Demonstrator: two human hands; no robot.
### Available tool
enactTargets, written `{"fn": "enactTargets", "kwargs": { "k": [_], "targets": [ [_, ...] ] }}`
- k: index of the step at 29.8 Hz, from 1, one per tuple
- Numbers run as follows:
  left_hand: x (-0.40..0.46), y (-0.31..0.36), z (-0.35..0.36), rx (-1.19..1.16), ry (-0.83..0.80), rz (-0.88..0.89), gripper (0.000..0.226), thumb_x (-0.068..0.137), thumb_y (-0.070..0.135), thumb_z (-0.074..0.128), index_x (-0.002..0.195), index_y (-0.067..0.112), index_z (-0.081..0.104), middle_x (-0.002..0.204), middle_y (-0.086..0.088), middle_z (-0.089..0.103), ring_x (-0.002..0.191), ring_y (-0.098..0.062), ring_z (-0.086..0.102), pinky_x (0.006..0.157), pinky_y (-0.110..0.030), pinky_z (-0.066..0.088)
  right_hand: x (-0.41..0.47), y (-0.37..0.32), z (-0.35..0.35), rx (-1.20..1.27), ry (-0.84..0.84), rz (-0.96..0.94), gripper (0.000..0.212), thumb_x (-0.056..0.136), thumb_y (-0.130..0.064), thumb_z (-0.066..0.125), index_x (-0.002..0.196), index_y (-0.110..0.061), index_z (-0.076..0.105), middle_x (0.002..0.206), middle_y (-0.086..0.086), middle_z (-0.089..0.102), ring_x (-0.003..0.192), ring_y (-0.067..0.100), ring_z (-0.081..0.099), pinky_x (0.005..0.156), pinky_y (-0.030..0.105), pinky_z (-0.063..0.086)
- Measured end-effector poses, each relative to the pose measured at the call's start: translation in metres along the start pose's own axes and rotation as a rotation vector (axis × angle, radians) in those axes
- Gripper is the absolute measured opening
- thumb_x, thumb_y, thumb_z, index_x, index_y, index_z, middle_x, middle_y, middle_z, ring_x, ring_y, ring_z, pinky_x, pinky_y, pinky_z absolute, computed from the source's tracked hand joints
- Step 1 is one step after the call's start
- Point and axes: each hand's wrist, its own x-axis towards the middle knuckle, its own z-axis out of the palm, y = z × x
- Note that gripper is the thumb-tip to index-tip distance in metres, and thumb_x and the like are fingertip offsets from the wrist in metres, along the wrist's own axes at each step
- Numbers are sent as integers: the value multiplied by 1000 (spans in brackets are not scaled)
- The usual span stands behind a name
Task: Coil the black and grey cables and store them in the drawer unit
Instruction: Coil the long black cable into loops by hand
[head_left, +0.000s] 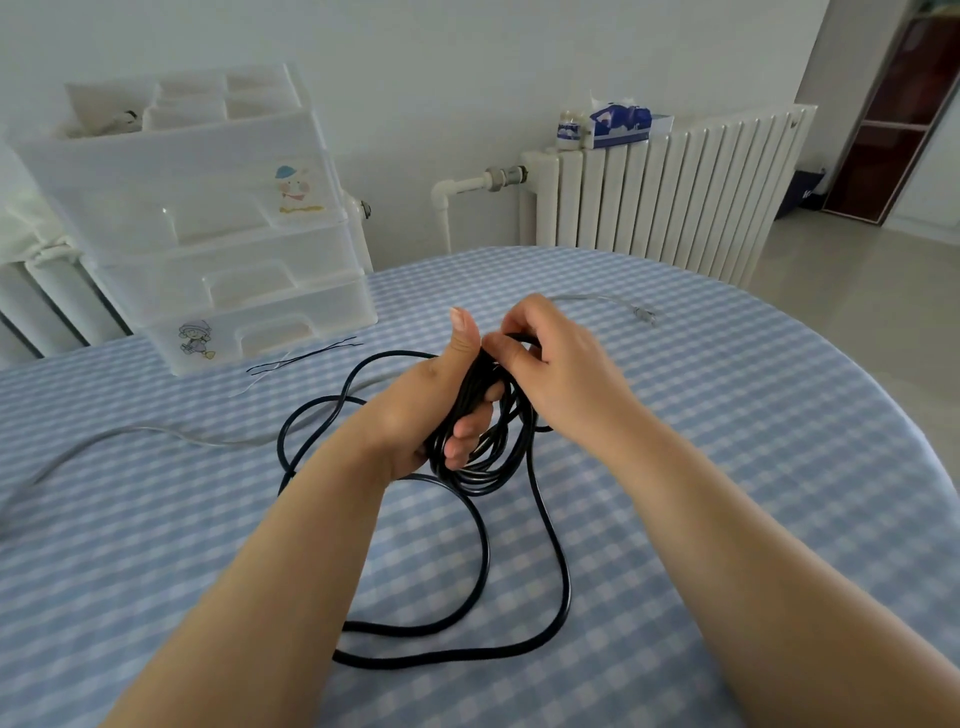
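**Black cable half coiled, loose loops left to gather**

Checked blue-and-white cloth covered the table (727, 467) where you worked, and the translucent plastic drawer unit (208, 223) stood at its far left corner with all its drawers pushed in. The black cable (519, 597) was partly wound: a bundle of turns sat in your left hand (441, 400), fingers curled through the loops and thumb up, while long slack loops trailed over the cloth toward you and out to the left. The grey cable (156, 434) lay flat and uncoiled, running from the left edge behind your hands to its plug (644, 314) on the far right. Your right hand (561, 364) pinched a strand at the top of the bundle, the two hands close together.

To do this step well, you needed to keep each new turn the same size as those already held, feeding slack with the right hand rather than tugging, since the loose loops crossed each other and looked likely to kink. Thin twist ties (301, 358) lay just in front of the drawer unit, handy for binding the finished coil.
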Motion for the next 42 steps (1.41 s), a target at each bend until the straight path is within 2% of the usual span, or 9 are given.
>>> {"fn": "enactTargets", "kwargs": {
  "k": [6,10,14,18,24,29,34,37,42],
  "targets": [
    [-2,-1,-4,-26,-92,-24,55,83,63,53,64,14,37,44,1,29,33,-10,28,35,-18,29,5,5,-5,101,-2,24,21,86,-46,62,79,-30,51,75,-17,60,71,2,56,68,28,46],
    [-1,-3,-9,-294,-220,-45,39,85,43,54,57,19,41,36,7,32,25,-4,27,31,-13,22,5,8,-13,175,-52,65,34,81,-61,59,88,-28,55,59,-17,61,56,-2,56,60,21,44],
    [1,-8,-11,-490,-363,8,45,80,52,66,68,16,41,36,10,38,24,-1,33,30,-12,26,3,7,-20,379,-277,142,51,83,-67,44,88,-25,73,88,-13,73,89,0,66,93,33,47],
    [2,-7,-12,-560,-314,50,51,83,65,43,64,18,47,34,11,36,23,0,30,30,-15,17,5,12,-24,482,-448,198,69,86,-70,36,102,-14,74,95,-1,74,99,10,67,104,38,42],
    [4,-7,-7,-595,-242,34,63,85,72,26,63,17,46,33,10,33,23,-2,28,31,-15,15,3,9,-12,608,-223,189,53,100,-40,40,84,3,66,71,12,66,78,19,66,81,28,54],
    [3,-6,-8,-607,-216,38,60,86,70,30,64,16,45,33,9,33,23,-2,28,30,-15,17,1,6,-4,617,-153,156,53,101,-41,39,61,-14,60,49,3,51,47,15,49,59,35,54],
    [2,-2,-13,-746,-148,104,54,92,62,33,63,17,44,32,10,33,22,-1,28,29,-16,16,6,10,-6,726,-235,276,70,96,-62,23,88,-11,71,70,9,66,62,22,63,63,36,55],
    [1,-1,-16,-763,-118,111,53,92,63,35,65,18,42,33,10,33,23,-2,28,29,-16,15,6,11,-10,585,-236,285,75,96,-63,16,95,-10,69,76,10,72,65,23,70,55,26,52],
    [1,-1,-19,-666,-48,75,56,86,68,35,63,18,43,32,10,29,23,-2,24,30,-16,12,10,18,-12,-27,55,82,63,94,-61,31,62,-10,48,53,-1,52,49,15,50,54,33,40]
  ]
}}
